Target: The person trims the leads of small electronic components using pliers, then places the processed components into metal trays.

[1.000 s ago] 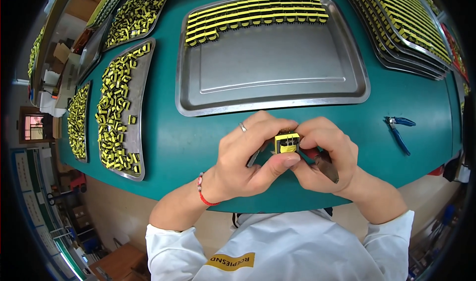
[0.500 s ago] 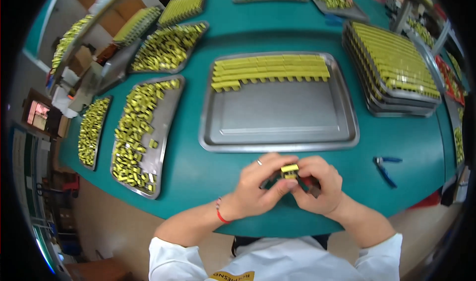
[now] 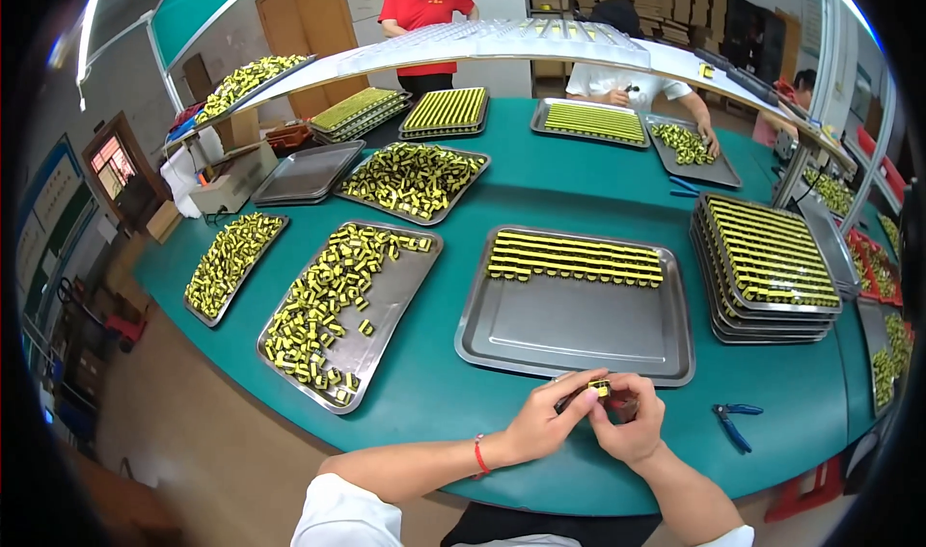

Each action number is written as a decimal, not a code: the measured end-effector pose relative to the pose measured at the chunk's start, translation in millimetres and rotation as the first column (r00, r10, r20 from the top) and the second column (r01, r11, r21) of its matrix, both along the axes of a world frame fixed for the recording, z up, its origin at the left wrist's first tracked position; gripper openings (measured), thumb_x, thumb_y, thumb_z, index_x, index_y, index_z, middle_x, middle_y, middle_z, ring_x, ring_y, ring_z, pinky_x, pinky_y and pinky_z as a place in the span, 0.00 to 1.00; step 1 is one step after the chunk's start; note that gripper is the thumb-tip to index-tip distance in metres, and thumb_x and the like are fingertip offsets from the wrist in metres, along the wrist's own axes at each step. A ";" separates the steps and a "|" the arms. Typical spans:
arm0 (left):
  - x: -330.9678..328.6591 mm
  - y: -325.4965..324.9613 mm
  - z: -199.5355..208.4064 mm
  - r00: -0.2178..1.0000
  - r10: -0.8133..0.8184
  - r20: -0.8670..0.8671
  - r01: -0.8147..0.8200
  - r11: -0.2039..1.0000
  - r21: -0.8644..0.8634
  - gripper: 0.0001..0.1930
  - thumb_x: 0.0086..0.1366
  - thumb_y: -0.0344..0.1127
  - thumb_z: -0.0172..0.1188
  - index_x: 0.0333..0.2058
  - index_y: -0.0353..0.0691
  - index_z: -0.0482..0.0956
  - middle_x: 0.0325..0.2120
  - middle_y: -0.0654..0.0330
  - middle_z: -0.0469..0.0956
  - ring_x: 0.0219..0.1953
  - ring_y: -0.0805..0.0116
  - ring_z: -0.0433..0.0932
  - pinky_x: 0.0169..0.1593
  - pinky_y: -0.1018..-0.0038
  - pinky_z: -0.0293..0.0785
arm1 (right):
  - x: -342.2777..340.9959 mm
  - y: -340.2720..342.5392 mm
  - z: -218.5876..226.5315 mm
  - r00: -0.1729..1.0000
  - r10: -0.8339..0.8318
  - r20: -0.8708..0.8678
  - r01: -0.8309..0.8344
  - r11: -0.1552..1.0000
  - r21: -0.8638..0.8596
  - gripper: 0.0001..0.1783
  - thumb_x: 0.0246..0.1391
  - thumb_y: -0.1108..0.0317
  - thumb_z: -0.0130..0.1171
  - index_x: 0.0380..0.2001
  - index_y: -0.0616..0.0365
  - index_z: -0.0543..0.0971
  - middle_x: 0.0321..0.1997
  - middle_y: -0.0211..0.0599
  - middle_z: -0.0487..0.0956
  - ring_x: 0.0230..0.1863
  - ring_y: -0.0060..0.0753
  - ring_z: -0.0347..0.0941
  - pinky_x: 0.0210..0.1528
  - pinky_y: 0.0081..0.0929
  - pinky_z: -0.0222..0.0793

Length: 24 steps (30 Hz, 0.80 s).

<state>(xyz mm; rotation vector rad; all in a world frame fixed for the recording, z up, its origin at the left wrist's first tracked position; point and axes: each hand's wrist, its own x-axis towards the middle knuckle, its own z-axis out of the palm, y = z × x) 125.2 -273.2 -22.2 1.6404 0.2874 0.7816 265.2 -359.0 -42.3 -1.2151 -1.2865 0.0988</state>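
Close to the table's front edge, my left hand (image 3: 542,420) and my right hand (image 3: 634,422) meet with curled fingers. Between their fingertips they grip a small yellow-and-black block-shaped part (image 3: 599,389). Something dark and reddish shows inside the curl of my right fingers, too hidden to name. Just beyond my hands lies a metal tray (image 3: 569,340), with rows of like yellow-topped parts (image 3: 574,258) lined up along its far side. To the left, another tray (image 3: 391,320) bears a loose heap of the same parts (image 3: 323,301).
Blue-handled cutters (image 3: 735,424) lie right of my hands. A stack of filled trays (image 3: 767,262) stands at the right. More heaped parts (image 3: 415,178) sit far left. A raised shelf (image 3: 502,50) crosses the back. Across the table, a person's hand (image 3: 712,142) is at a tray.
The view has tilted up, bringing the shelf and people behind it into sight. My hands still hold the small part together; their grip looks much the same.
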 end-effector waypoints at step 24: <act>-4.3 18.1 -1.4 0.993 0.083 0.086 -0.084 0.996 0.017 0.10 0.68 0.28 0.58 0.45 0.30 0.73 0.35 0.57 0.74 0.33 0.76 0.70 0.37 0.80 0.67 | 7.8 -5.2 13.3 0.986 0.165 -0.034 -0.165 0.986 -0.008 0.21 0.48 0.83 0.67 0.46 0.62 0.74 0.42 0.44 0.78 0.33 0.23 0.76 0.27 0.15 0.73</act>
